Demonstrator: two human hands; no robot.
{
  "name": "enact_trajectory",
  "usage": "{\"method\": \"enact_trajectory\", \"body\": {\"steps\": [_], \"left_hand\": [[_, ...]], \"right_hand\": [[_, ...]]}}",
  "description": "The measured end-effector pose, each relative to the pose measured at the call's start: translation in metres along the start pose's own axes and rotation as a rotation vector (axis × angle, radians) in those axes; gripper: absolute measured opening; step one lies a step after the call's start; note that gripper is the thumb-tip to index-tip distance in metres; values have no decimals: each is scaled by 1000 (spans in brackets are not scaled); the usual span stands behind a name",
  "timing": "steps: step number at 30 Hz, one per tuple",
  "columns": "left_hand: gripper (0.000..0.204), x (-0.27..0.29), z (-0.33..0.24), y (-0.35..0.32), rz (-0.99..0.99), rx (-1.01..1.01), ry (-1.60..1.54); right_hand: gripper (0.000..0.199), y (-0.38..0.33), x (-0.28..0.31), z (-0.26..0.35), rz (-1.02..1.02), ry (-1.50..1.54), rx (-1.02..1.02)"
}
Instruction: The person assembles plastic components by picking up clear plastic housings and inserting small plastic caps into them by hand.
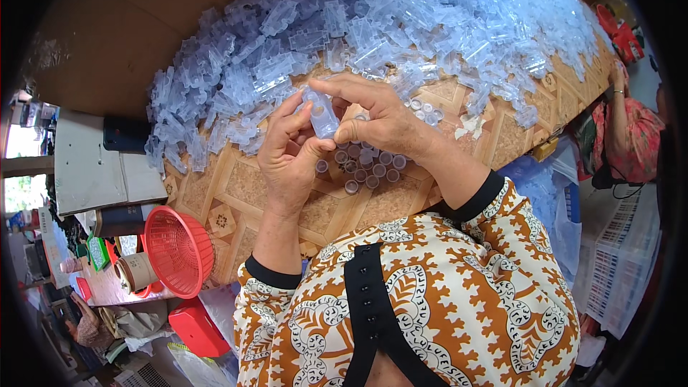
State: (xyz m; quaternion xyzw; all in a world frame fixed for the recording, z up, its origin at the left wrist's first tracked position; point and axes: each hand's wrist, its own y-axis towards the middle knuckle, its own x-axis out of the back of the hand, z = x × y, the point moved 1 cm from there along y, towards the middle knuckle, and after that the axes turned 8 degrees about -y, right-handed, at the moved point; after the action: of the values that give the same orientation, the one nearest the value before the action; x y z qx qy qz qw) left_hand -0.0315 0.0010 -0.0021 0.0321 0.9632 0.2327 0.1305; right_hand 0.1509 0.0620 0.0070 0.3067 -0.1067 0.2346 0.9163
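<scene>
Between my two hands is a small clear plastic case (322, 119), held upright above the table. My left hand (288, 154) grips its left side with thumb and bent fingers. My right hand (383, 118) pinches it from the right, the index finger along its top and the thumb near its lower end. Below my hands, several small round clear caps (373, 172) lie grouped on the wood-patterned table (244, 179). A few more round caps (426, 111) sit right of my right hand. Whether a cap is in my fingers is hidden.
A large heap of clear plastic cases (430, 14) covers the far side of the table. An empty red basket (178, 251) stands at the left edge, near a cardboard box (100, 161) and a dark phone (127, 134). Another person (631, 129) is at the right.
</scene>
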Motion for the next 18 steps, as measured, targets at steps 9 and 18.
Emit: {"method": "enact_trajectory", "body": {"steps": [9, 18], "left_hand": [[40, -4, -2, -3, -45, 158, -41], [48, -18, -17, 1, 2, 180, -110]], "right_hand": [[57, 4, -6, 14, -200, -335, 34], [50, 2, -12, 21, -283, -442, 125]]}}
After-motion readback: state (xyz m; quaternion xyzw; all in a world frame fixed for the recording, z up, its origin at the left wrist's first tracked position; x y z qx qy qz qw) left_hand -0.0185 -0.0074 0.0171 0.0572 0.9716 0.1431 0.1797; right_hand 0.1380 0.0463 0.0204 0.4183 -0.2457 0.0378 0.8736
